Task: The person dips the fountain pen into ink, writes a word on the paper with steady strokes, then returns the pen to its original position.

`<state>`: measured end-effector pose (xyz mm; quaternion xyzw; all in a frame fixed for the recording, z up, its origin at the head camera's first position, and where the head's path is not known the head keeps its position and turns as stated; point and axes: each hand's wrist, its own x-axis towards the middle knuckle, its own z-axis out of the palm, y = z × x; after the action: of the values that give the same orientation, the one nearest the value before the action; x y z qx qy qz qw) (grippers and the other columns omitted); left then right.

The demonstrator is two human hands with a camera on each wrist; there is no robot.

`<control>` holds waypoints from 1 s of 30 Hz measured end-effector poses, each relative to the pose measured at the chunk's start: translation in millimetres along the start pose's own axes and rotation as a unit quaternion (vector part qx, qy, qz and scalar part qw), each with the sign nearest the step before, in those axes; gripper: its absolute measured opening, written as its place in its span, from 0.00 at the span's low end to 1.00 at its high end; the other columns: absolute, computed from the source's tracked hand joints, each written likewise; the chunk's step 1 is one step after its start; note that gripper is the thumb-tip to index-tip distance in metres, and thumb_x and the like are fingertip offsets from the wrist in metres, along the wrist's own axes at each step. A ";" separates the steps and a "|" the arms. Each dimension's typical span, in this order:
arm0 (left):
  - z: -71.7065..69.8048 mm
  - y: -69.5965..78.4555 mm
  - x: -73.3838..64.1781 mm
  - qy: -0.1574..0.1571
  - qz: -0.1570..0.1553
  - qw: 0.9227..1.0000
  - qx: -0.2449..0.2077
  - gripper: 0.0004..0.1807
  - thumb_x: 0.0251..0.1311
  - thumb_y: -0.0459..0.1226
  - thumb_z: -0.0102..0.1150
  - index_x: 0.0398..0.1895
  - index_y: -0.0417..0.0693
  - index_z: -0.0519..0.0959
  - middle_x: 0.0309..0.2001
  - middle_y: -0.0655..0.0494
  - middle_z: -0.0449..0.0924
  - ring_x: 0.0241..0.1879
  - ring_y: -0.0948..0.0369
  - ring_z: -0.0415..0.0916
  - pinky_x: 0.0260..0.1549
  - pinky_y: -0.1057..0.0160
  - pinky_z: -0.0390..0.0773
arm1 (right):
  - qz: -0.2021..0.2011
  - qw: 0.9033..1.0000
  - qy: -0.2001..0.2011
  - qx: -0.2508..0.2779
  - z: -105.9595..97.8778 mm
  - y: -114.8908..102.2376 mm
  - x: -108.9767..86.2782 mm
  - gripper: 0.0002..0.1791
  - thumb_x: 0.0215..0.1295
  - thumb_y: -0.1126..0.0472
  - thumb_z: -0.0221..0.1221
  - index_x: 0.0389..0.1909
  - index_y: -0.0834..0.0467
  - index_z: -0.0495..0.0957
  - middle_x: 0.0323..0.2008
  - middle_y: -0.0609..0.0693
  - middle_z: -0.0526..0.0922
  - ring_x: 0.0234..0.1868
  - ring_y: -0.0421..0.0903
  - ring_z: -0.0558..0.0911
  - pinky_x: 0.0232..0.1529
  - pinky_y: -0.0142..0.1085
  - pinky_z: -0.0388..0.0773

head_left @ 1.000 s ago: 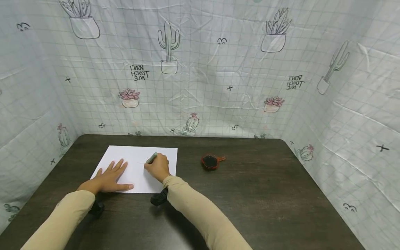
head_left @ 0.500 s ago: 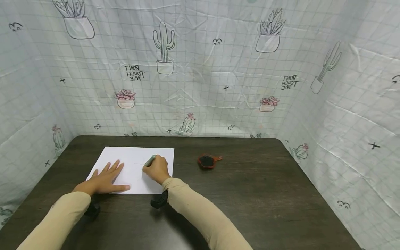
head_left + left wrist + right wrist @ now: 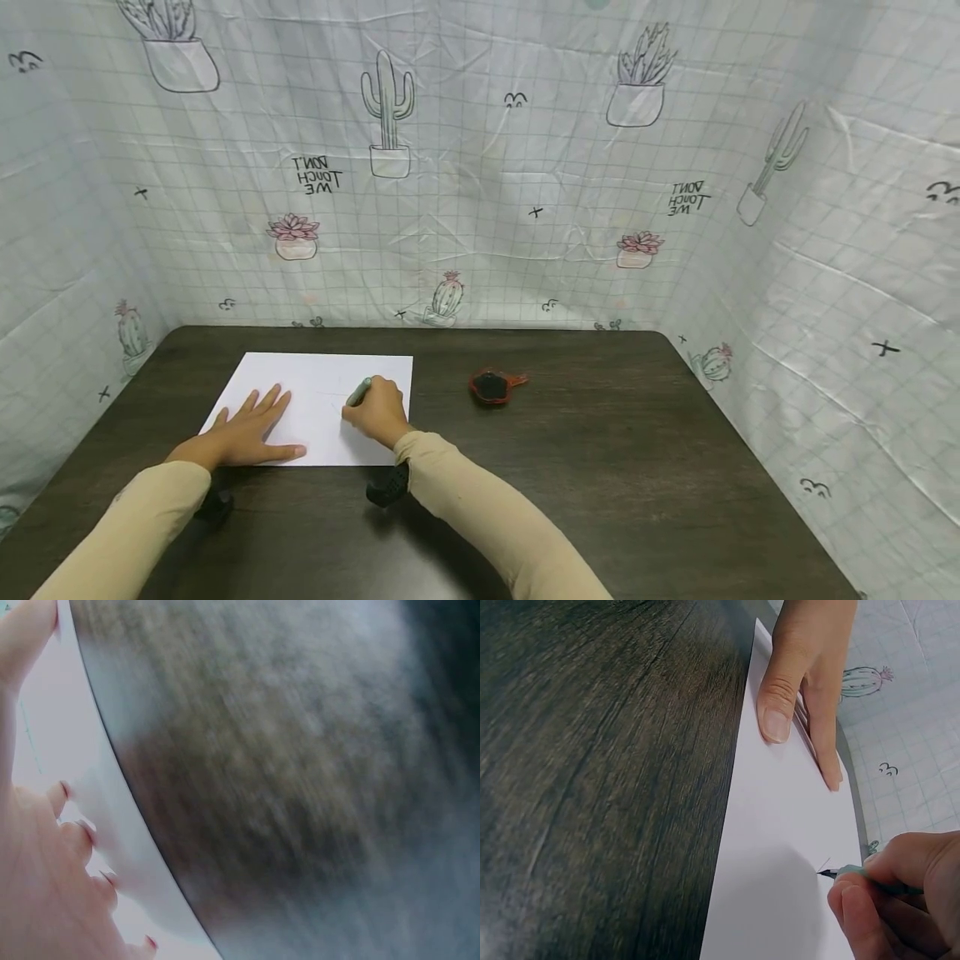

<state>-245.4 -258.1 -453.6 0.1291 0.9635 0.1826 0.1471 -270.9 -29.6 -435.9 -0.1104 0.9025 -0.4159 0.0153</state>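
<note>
A white sheet of paper (image 3: 318,433) lies on the dark table with a few faint thin lines on it. My left hand (image 3: 243,435) presses flat on its left part, fingers spread; the left wrist view shows the palm side of that hand (image 3: 45,877) over the paper's edge. On the right half, my right hand (image 3: 381,411) grips a green pen (image 3: 359,392) between thumb and fingers. In the right wrist view the dark tip of the pen (image 3: 840,871) meets the paper beside a short slanted line.
Right of the paper lies a small orange-red object (image 3: 492,387) with a black middle and a narrow projecting end. A white cloth (image 3: 480,192) printed with cacti hangs behind and along both sides of the table (image 3: 615,450).
My right hand and the pen have slid nearer to me and slightly right across the paper; a slanted line now shows by the tip. My left hand stays put. The head view has turned slightly right.
</note>
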 end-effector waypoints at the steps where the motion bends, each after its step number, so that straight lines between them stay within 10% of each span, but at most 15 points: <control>1: 0.1 -0.2 -0.4 0.000 0.000 1.000 0.001 0.60 0.51 0.66 0.57 0.74 0.36 0.46 0.74 0.33 0.36 0.70 0.30 0.30 0.56 0.24 0.30 | 0.000 1.000 -0.002 0.000 -0.3 0.1 -0.9 0.10 0.54 0.66 0.64 0.17 0.55 0.79 0.11 0.43 0.79 0.12 0.35 0.75 0.18 0.26 0.72; 18: 1.5 -0.4 -0.1 0.010 0.010 1.000 0.001 0.59 0.52 0.65 0.58 0.74 0.35 0.48 0.74 0.32 0.37 0.70 0.29 0.31 0.56 0.23 0.31 | -0.021 0.999 -0.001 -0.033 -9.5 6.5 -9.2 0.07 0.53 0.63 0.67 0.19 0.54 0.83 0.11 0.42 0.79 0.14 0.35 0.75 0.23 0.26 0.70; 30: 3.8 -2.3 2.7 0.006 0.002 1.000 0.003 0.60 0.51 0.67 0.57 0.74 0.36 0.47 0.74 0.32 0.36 0.70 0.29 0.31 0.56 0.23 0.30 | -0.085 0.994 0.009 0.070 -29.1 0.9 1.3 0.05 0.58 0.64 0.65 0.23 0.57 0.86 0.17 0.47 0.84 0.16 0.32 0.79 0.20 0.27 0.75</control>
<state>-247.1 -258.2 -458.5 0.1300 0.9648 0.1807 0.1402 -275.7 -7.6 -417.5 -0.1817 0.8588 -0.4786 -0.0207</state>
